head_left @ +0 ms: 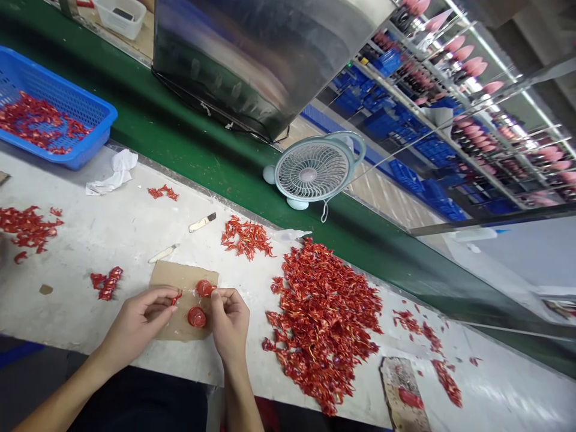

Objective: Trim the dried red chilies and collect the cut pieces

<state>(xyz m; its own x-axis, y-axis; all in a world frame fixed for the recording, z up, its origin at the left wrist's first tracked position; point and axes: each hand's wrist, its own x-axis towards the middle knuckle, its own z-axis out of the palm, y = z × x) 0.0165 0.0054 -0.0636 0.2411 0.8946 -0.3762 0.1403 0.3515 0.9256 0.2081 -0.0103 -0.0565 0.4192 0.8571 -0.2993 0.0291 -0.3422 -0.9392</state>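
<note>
Pinched a thin, glossy red piece (177, 297) in the left hand (141, 318) over tan cardboard (180, 278), curled the right hand (230, 321) with unclear hold at a round red object (203, 288), perhaps risking drops by slackening.

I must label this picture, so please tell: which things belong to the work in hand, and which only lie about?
Likely in the work:
red piece in the left hand
two round red things
cardboard under them
big red heap

Likely just lying about:
crumpled white paper
brown scrap
fan
</note>
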